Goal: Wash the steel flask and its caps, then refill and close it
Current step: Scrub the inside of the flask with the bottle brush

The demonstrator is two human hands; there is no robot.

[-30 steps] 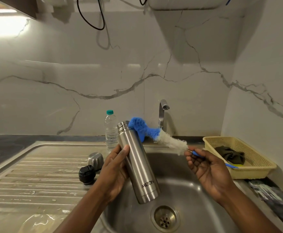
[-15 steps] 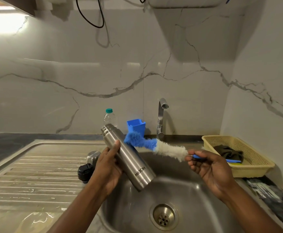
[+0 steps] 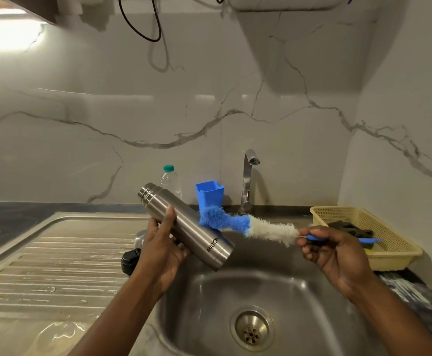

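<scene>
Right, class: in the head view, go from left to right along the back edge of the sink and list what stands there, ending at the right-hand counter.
plastic water bottle → blue cup → tap → yellow basket

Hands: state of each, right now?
Left hand: grips the steel flask by its body.
Right hand: holds the bottle brush by its handle end.
</scene>
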